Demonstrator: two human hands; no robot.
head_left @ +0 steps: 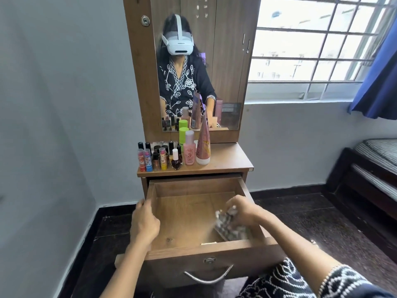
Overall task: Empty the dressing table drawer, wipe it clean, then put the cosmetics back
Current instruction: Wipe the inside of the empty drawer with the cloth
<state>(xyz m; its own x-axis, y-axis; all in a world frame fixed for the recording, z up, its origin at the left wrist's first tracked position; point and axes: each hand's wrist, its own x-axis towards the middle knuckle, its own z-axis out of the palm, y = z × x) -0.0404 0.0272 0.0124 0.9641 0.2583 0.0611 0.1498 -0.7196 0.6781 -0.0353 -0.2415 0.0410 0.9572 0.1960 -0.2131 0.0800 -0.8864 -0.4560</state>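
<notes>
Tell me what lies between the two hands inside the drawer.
Head view: only bare wooden drawer floor lies between the left hand, at the drawer's left wall, and the right hand, which grips blurred foil packs.

drawer (193, 214): matt brown wood-grain board | drawer handle (208, 276): shiny curved metal | desk (227, 160): same matt wood finish | bottles (171, 155): glossy plastic and glass | mirror (197, 61): smooth, reflective | sleeve (343, 280): dark embroidered cloth
</notes>
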